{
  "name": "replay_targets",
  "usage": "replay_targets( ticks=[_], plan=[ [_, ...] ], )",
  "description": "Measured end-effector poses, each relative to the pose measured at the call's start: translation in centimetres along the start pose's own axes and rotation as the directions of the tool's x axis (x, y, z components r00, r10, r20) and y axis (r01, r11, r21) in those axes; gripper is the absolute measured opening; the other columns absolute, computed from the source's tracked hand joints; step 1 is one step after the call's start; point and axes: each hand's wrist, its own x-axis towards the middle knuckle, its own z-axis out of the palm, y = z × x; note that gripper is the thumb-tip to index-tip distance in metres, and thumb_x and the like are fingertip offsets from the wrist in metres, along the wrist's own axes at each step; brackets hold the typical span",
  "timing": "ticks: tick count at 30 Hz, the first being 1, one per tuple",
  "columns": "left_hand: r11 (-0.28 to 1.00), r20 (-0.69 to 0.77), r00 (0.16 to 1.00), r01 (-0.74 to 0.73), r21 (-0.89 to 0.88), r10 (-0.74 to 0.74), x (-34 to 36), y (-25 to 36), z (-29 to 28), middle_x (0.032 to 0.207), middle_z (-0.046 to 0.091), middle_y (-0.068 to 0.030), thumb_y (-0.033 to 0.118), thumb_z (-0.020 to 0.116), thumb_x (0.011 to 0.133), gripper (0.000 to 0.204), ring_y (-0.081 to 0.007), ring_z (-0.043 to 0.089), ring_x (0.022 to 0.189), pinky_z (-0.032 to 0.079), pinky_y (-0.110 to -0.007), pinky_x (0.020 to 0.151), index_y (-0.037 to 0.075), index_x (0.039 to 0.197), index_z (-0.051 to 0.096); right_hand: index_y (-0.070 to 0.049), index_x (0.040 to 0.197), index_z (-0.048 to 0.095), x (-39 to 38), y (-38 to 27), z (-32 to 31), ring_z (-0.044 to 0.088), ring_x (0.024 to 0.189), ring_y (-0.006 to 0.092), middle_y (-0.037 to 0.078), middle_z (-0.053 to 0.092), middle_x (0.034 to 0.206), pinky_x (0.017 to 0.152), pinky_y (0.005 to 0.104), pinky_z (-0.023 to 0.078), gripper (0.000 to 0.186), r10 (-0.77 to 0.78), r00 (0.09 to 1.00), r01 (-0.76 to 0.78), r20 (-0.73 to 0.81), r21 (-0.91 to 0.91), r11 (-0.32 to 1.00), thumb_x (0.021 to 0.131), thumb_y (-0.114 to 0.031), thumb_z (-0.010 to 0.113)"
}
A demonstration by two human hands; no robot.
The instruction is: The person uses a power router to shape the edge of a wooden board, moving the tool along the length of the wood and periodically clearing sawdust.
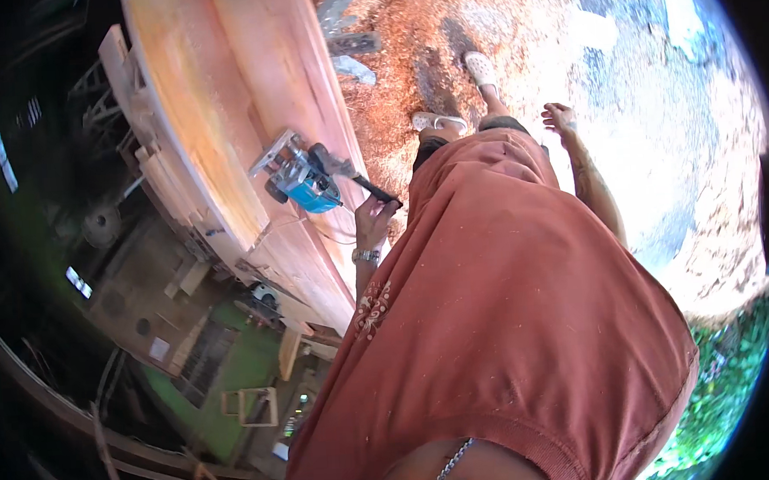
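Observation:
On the left, my left hand (373, 221), with a metal-band watch on its wrist, is closed around the black handle of a hammer (362, 182). The hammer's grey head overlaps a blue power tool (311, 192) that looks like a router, with a metal base and dark knobs. This tool lies on its side on a wide, reddish wooden plank (221, 101). I cannot tell whether hammer and router touch. My right hand (559, 118) hangs beside my body with its fingers loosely apart, and nothing shows in it.
Wood shavings (391, 31) cover the ground around my feet. Cut timber (159, 178) lines the plank's far left side. A thin cord (336, 236) runs by the router. Lower left, a green surface (226, 370) bears small wooden frames (258, 407).

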Motion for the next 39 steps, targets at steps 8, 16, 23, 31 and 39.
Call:
replay_targets(
  ticks=[8, 16, 23, 31, 39],
  plan=[
    [0.981, -0.048, 0.980, -0.192, -0.027, 0.191, 0.9, 0.3, 1.4, 0.099, 0.077, -0.0048, 0.014, 0.079, 0.088, 0.025, -0.0139, 0.070, 0.090, 0.055, -0.032, 0.085, 0.005, 0.111, 0.075, 0.000, 0.132, 0.066, -10.6, -16.2, 20.4, 0.067, 0.109, 0.0317, 0.020, 0.068, 0.123, 0.093, 0.0415, 0.055, 0.091, -0.457, 0.144, 0.718, 0.878, 0.225, 0.658, 0.090, -0.079, 0.053],
    [0.951, -0.232, 0.937, -0.291, -0.106, 0.261, 1.5, -0.4, -1.8, 0.099, 0.076, -0.0081, 0.018, 0.079, 0.087, 0.029, -0.0164, 0.072, 0.089, 0.057, -0.034, 0.082, 0.004, 0.112, 0.075, 0.001, 0.136, 0.060, -29.4, -21.0, 38.0, 0.066, 0.112, 0.0189, 0.010, 0.070, 0.116, 0.096, 0.0322, 0.052, 0.044, 0.058, 0.125, 0.867, 0.990, -0.138, 0.479, 0.102, -0.027, 0.064],
    [0.846, -0.278, 0.799, -0.513, 0.146, 0.533, 2.8, -1.7, -9.2, 0.101, 0.074, -0.0166, 0.027, 0.072, 0.093, 0.026, -0.0328, 0.073, 0.091, 0.057, -0.043, 0.078, 0.008, 0.110, 0.075, 0.005, 0.122, 0.063, -29.8, -20.5, 44.1, 0.062, 0.073, 0.0166, 0.008, 0.061, 0.085, 0.067, 0.0342, 0.053, 0.038, -0.054, 0.550, 0.690, 0.833, -0.417, 0.591, 0.099, -0.024, 0.061],
    [0.919, -0.654, 0.657, -0.356, 0.170, 0.376, 1.0, -9.2, -19.8, 0.097, 0.076, -0.0094, 0.020, 0.066, 0.100, 0.017, -0.0207, 0.075, 0.086, 0.057, -0.035, 0.069, 0.006, 0.106, 0.074, -0.003, 0.095, 0.066, -31.4, -21.7, 43.4, 0.059, 0.078, 0.0180, 0.007, 0.059, 0.078, 0.070, 0.0378, 0.047, 0.038, -0.102, 0.538, 0.804, 0.837, -0.472, 0.361, 0.098, -0.040, 0.061],
    [0.831, -0.728, 0.404, -0.310, 0.461, 0.554, 5.9, -8.3, -26.8, 0.094, 0.072, -0.0147, 0.020, 0.066, 0.096, 0.018, -0.0328, 0.071, 0.084, 0.056, -0.047, 0.080, 0.005, 0.102, 0.071, -0.002, 0.112, 0.070, -31.1, -21.3, 46.5, 0.072, 0.091, 0.0238, 0.016, 0.074, 0.095, 0.081, 0.0388, 0.053, 0.031, -0.075, 0.517, 0.856, 0.852, -0.515, 0.048, 0.103, -0.027, 0.055]
  ],
)
